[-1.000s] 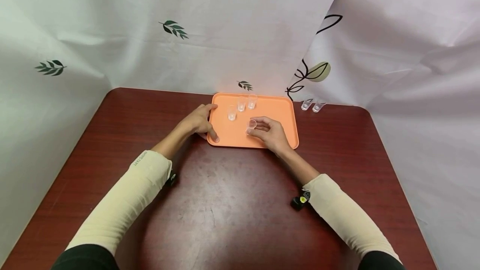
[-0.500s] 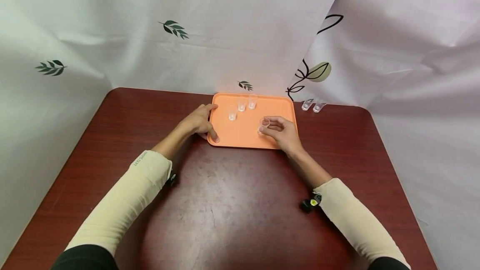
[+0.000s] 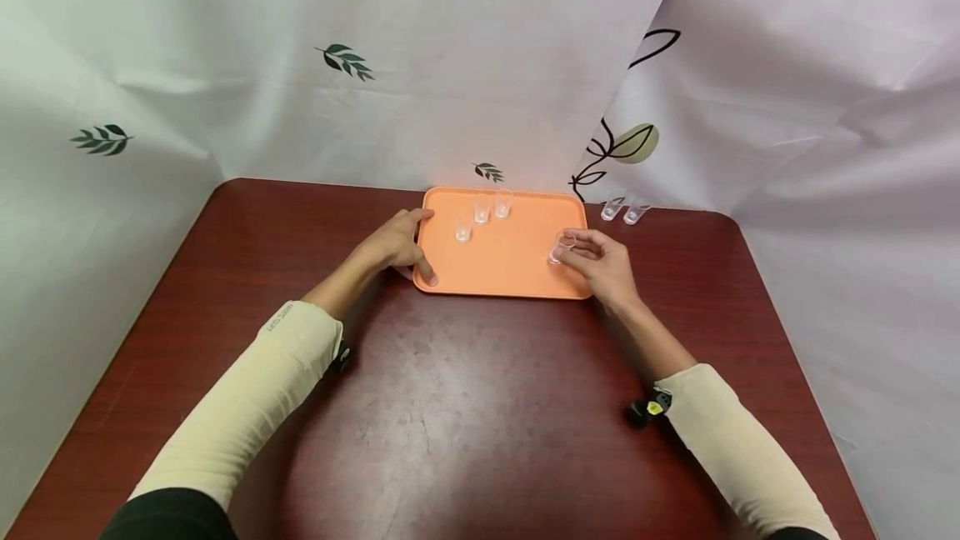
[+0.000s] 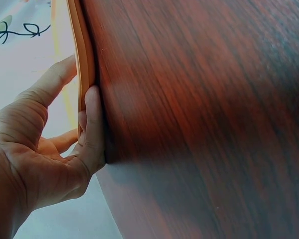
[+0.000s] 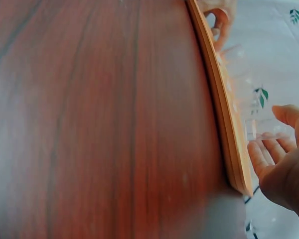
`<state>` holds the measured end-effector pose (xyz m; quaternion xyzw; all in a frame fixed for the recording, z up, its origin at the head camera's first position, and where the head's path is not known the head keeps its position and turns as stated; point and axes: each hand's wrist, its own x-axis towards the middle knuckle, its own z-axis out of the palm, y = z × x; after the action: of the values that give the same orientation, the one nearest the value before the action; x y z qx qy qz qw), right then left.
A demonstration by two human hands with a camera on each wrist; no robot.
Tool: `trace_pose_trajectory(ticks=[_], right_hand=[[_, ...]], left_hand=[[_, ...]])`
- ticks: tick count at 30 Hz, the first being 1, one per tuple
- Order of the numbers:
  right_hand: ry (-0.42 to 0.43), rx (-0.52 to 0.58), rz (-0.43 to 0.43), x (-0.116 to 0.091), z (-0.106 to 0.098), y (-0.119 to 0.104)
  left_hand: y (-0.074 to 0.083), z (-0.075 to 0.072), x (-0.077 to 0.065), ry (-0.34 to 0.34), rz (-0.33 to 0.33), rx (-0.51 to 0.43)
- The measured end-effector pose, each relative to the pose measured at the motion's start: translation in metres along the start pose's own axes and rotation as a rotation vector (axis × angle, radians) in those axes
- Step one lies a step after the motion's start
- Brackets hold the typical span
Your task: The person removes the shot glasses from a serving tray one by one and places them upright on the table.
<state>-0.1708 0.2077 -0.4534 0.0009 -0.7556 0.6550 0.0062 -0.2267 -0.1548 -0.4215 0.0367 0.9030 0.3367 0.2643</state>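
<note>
My left hand (image 3: pixel 397 245) grips the left edge of the orange tray (image 3: pixel 510 273), with its thumb on the near left corner and a finger at the far left rim. In the left wrist view the left hand (image 4: pixel 45 149) has its fingers against the tray's side (image 4: pixel 84 45). Above the right part of the tray, my right hand (image 3: pixel 603 267) pinches a small clear plastic cup (image 3: pixel 561 248), slightly tilted, between thumb and fingers. Three more clear cups stand on the tray: a left cup (image 3: pixel 462 229), a middle cup (image 3: pixel 481 209) and a right cup (image 3: pixel 502 205).
Two clear cups, one (image 3: pixel 612 208) beside the other (image 3: pixel 636 212), are at the table's back edge, right of the tray. The dark red wooden table (image 3: pixel 450 407) meets white leaf-printed cloth (image 3: pixel 420 123) behind it.
My right hand has moved rightward across the tray with the cup in its fingers. The left hand, the tray and the other cups have stayed in place.
</note>
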Motion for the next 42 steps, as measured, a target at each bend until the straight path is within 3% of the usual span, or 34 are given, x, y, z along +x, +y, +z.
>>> trace_pose_trajectory(ticks=[19,30,42], right_hand=[[0.162,0.038,0.006,0.01,-0.061,0.001],[0.247,0.056,0.06,0.014,-0.091,0.009],[0.346,0.104,0.124,0.024,-0.117,0.013]], left_hand=[[-0.001,0.001,0.001,0.003,0.011,-0.031],[-0.001,-0.001,0.0,0.009,0.016,0.042],[-0.002,0.0,0.0,-0.003,0.005,-0.009]])
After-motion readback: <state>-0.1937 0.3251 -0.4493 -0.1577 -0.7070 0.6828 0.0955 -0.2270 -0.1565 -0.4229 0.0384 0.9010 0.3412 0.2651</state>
